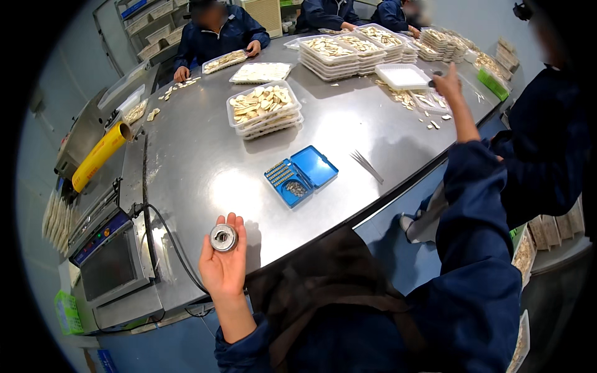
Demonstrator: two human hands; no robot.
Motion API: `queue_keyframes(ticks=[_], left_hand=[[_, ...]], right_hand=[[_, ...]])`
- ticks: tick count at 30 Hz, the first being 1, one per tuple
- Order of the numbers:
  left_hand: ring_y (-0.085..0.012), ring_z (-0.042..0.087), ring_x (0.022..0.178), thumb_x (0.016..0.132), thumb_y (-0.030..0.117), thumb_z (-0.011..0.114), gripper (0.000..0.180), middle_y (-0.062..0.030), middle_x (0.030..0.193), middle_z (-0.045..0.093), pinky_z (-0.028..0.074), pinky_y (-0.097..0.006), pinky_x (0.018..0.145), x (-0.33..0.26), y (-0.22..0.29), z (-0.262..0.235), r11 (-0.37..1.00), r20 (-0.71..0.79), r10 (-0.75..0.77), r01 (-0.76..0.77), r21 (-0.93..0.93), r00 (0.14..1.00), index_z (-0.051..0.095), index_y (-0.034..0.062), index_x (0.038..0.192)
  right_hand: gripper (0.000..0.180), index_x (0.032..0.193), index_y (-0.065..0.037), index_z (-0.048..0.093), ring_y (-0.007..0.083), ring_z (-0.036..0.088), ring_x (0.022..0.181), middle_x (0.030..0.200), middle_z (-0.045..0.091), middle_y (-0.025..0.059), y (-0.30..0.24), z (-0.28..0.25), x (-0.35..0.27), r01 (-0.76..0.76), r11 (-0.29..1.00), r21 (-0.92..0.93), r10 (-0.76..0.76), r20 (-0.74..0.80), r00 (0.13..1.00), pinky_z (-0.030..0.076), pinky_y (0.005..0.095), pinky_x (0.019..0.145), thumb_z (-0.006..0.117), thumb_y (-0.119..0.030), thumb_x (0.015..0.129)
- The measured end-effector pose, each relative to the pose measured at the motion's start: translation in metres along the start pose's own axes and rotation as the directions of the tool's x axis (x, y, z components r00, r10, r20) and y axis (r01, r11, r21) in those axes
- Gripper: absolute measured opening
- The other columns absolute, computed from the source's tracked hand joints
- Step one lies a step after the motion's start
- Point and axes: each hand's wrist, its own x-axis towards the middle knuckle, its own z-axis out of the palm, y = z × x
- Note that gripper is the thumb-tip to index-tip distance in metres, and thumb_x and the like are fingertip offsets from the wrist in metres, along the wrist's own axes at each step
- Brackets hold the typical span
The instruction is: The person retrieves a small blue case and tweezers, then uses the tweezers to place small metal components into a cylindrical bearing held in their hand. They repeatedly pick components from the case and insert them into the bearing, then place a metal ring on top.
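Observation:
My left hand (225, 268) is palm up near the table's front edge, holding a round silver metal piece (223, 238) with a hollowed middle on its fingers. Beyond it lies an open blue plastic case (316, 166) with rows of small brass-coloured pieces (281, 174) and a compartment of small grey metal pieces (295, 188). Right of the case are slender pointed metal tweezers (368, 166). My right hand (449, 88) reaches far right with one finger stretched out. A small dark thing (432, 83) shows at its fingers, too small to name, beside a white tray (403, 76).
A stack of trays with pale dried slices (264, 105) stands mid-table; taller stacks (329, 59) stand behind. At left are a metal machine (112, 255) with a black cable (171, 233) and a yellow tube (99, 158). Co-workers sit across; a person (547, 137) stands right.

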Motion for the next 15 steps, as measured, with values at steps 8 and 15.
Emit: queue_keyframes(ticks=[8,15], left_hand=[[-0.0389,0.029,0.131,0.100,0.020,0.032,0.045,-0.0251,0.139,0.032,0.026,-0.049,0.111,0.010,-0.009,0.001,1.000,-0.045,-0.002,0.000,-0.025,0.999,0.027,-0.0057,0.136],[-0.0397,0.035,0.125,0.098,0.018,0.035,0.038,-0.0270,0.131,0.038,0.030,-0.049,0.108,0.012,-0.013,-0.004,0.993,-0.038,-0.061,0.057,-0.103,0.997,0.036,-0.0076,0.126]], right_hand=[[0.019,0.079,0.001,0.052,0.0149,0.057,0.045,0.060,0.059,0.0068,-0.023,-0.017,0.036,-0.068,0.992,-0.109,0.099,0.310,0.946,0.043,0.0280,0.042,0.065,-0.013,0.076],[0.007,0.078,-0.004,0.060,0.0051,0.042,0.053,0.063,0.057,0.0008,-0.164,-0.026,-0.158,-0.302,0.650,0.697,-0.358,0.632,0.688,0.033,0.0209,0.049,0.065,-0.009,0.076]])
